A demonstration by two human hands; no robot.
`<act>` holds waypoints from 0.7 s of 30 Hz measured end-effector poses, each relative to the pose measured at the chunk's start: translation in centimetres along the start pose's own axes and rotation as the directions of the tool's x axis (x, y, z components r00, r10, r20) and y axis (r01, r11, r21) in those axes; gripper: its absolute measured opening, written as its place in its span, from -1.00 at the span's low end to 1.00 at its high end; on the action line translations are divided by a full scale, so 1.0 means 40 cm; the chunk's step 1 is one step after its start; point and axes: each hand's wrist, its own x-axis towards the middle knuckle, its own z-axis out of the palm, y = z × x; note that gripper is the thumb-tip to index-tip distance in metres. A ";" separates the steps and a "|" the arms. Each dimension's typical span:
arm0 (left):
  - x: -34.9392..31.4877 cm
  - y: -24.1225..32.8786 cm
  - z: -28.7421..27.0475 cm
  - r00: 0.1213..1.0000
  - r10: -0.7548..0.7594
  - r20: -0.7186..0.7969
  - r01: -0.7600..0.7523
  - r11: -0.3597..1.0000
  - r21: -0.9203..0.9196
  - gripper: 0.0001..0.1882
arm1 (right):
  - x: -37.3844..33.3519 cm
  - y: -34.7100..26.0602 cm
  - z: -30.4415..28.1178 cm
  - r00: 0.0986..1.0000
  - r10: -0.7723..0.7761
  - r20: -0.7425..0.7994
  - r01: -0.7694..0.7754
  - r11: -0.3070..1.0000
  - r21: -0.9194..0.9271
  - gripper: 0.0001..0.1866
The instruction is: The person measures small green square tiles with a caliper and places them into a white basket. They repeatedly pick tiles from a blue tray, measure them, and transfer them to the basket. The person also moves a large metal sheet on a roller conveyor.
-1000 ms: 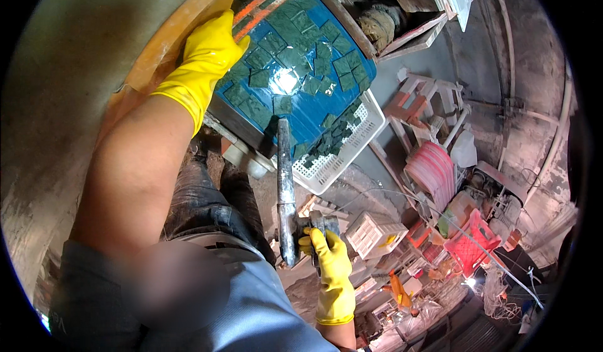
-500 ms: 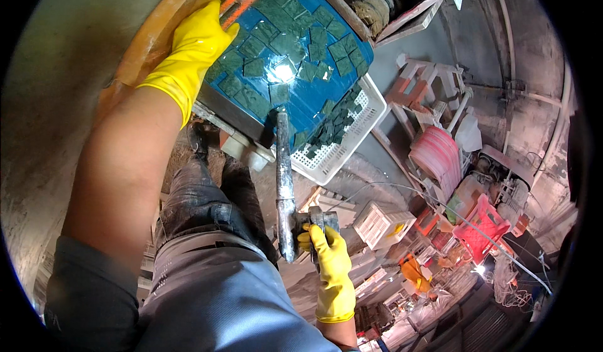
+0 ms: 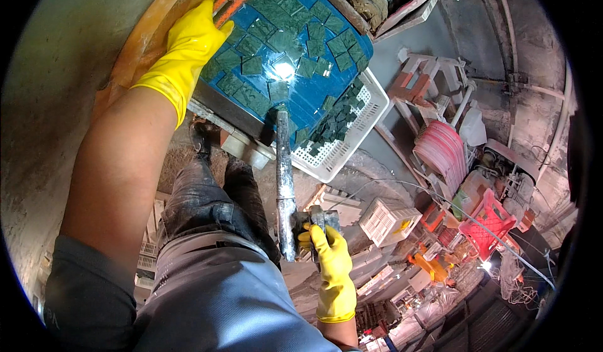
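My left hand point(image 3: 193, 33), in a yellow rubber glove, lies against the edge of an orange-brown board point(image 3: 143, 34), beside orange bars point(image 3: 237, 4). Its thumb is apart from the fingers, whose tips are partly hidden. My right hand point(image 3: 331, 258), in a matching glove, is closed around a dark fitting point(image 3: 318, 217) on the side of a worn metal pipe point(image 3: 285, 170). The pipe's far end meets the front edge of a blue surface point(image 3: 300, 105). Several dark green square tiles point(image 3: 252, 66) lie wet there, a lamp's glare among them.
A white perforated crate point(image 3: 372, 104) with dark green pieces sits against the right of the blue surface. Farther right stand a wooden frame point(image 3: 408, 116), a stack of pink round items point(image 3: 438, 146), a cream crate point(image 3: 384, 219) and a red crate point(image 3: 488, 226). A cable point(image 3: 452, 202) crosses there.
The view has shifted slightly, so the crates at right appear a little farther right. Both hands keep their places, the right one still around the pipe's fitting.
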 end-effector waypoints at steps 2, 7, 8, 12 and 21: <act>-0.001 0.005 -0.005 1.000 -0.008 0.006 0.007 1.000 0.004 -0.25 | -0.001 -0.001 -0.001 1.000 -0.001 0.009 0.001 1.000 -0.004 -0.47; -0.002 0.009 -0.026 0.998 -0.029 0.057 0.030 0.999 -0.026 -0.24 | 0.006 0.001 -0.012 0.999 -0.005 0.045 0.005 1.000 -0.004 -0.43; -0.004 0.010 -0.028 0.999 -0.020 0.042 0.021 1.000 -0.018 -0.24 | 0.006 0.001 -0.012 0.999 -0.006 0.045 0.006 1.000 -0.005 -0.43; -0.010 0.006 -0.031 1.000 -0.009 0.004 0.009 1.000 -0.003 -0.24 | 0.010 -0.006 -0.018 0.999 -0.011 0.044 0.013 0.999 -0.030 -0.44; -0.013 0.016 -0.062 0.999 -0.036 0.030 0.036 0.999 0.004 -0.24 | 0.010 -0.059 -0.012 1.000 0.003 0.027 -0.004 1.000 0.017 -0.49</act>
